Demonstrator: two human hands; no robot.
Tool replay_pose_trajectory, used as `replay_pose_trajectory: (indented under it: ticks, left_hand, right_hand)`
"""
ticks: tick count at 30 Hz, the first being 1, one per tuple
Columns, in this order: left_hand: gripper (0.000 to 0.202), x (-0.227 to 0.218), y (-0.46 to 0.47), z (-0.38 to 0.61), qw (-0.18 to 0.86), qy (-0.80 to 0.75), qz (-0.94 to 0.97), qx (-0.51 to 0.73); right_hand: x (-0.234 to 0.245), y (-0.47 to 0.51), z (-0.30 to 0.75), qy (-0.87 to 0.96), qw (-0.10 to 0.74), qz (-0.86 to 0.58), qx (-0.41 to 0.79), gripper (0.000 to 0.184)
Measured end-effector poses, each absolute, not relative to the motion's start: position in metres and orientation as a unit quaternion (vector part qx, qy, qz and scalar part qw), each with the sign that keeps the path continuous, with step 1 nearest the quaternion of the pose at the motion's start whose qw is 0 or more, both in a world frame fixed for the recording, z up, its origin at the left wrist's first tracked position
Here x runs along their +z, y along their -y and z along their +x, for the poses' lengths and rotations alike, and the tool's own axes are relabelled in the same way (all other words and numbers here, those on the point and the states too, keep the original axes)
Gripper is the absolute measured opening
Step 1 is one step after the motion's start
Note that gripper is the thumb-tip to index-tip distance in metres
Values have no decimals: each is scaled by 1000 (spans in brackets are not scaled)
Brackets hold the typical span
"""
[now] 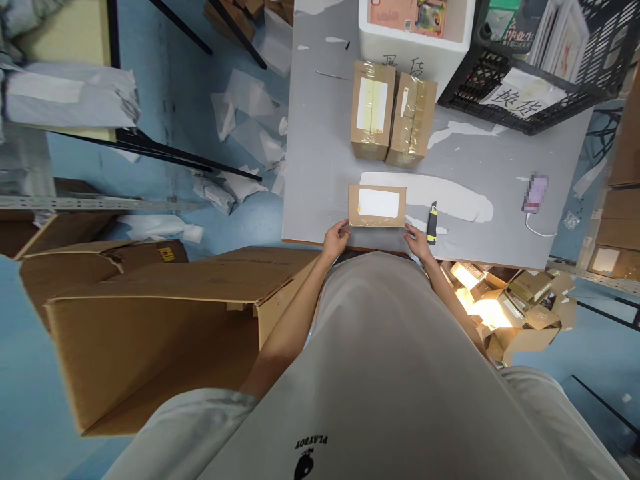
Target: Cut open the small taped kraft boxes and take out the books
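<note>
A small brown cardboard box (377, 219) with a white label on top lies at the near edge of the table. My left hand (337, 240) is at its near left corner, fingers bent in against the cardboard. At the near right corner, my right hand (417, 241) has its fingertips against the side, so the box sits between both hands. A black and yellow utility knife (432, 224) lies just right of my right hand. Behind the box stand two taped cardboard boxes (371, 110) side by side.
On the grey table (320, 147) are a white foam bin (417, 43), a black crate (530, 110) of books and a pale purple device (536, 193) with a cable. A large open carton (150, 360) stands at my left. Small boxes (530, 313) fill the lower right.
</note>
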State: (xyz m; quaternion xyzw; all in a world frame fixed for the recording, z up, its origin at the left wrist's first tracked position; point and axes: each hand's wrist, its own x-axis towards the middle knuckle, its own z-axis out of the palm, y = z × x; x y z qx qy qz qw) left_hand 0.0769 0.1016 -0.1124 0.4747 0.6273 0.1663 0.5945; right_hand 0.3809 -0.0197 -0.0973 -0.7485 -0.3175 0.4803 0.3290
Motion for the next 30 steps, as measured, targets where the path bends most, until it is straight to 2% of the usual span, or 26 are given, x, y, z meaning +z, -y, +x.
replay_pose_trajectory:
  ticks: [4, 8, 13, 18, 25, 30]
  left_hand:
    - [41, -91, -110, 78, 567, -614, 507, 211]
    - [34, -71, -123, 76, 525, -601, 545, 258]
    - [27, -71, -129, 77, 529, -633, 512, 240]
    - [32, -73, -117, 79, 527, -657, 483, 239]
    - [38, -60, -108, 87, 544, -630, 490, 258]
    - [49, -79, -115, 103, 565, -664, 447, 200]
  right_hand:
    - [-77, 9, 383, 338, 374, -734, 455, 76]
    - [-59, -6, 386, 360, 409, -724, 423, 74]
    - [-48, -12, 374, 387, 357, -740, 419, 74]
    - [-34, -4, 357, 472, 312, -757, 328, 60]
    - [-21, 2, 368, 456, 273, -768, 358, 60]
    - [-20, 5, 383, 424, 240, -795, 360, 62]
